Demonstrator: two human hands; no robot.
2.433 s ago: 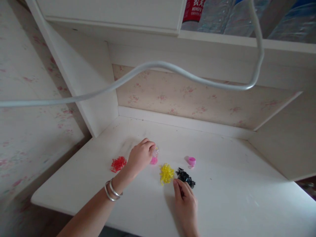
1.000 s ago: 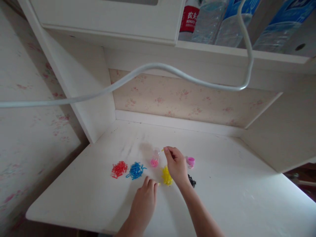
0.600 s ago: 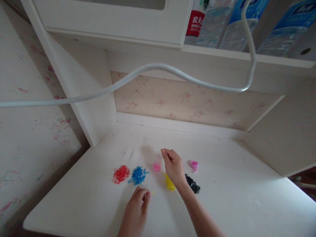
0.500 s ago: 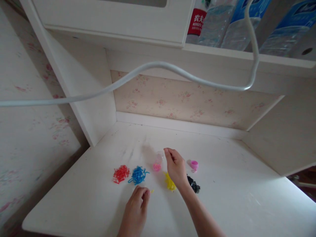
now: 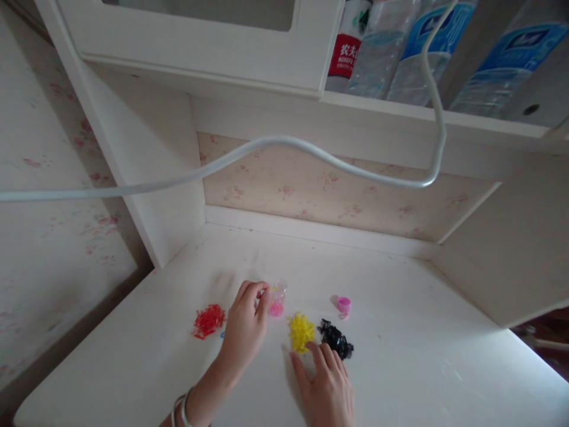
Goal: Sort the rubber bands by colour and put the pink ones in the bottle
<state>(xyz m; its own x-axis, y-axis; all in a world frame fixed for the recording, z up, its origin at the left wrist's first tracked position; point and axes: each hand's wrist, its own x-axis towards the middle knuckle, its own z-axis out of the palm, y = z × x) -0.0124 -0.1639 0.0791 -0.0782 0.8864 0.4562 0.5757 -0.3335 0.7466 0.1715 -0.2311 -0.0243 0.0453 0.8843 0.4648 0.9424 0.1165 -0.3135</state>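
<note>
My left hand (image 5: pixel 244 323) reaches over the desk with its fingertips pinched at the mouth of a small clear jar (image 5: pixel 277 294) that has pink bands in its bottom. A speck of yellow shows at those fingertips. This hand covers the blue pile of bands. My right hand (image 5: pixel 324 385) lies flat with its fingers spread, the tips between the yellow pile (image 5: pixel 301 331) and the black pile (image 5: pixel 335 340). A red pile (image 5: pixel 208 320) lies left of my left hand. The jar's pink lid (image 5: pixel 343 305) sits behind the black pile.
The white desk (image 5: pixel 422 367) sits in an alcove with a side panel (image 5: pixel 151 178) on the left. A white cable (image 5: pixel 284 145) hangs across the view. Water bottles (image 5: pixel 382 53) stand on the shelf above.
My left hand moved from the desk front up to the jar and now covers the blue pile. My right hand drew back from the jar to the yellow and black piles.
</note>
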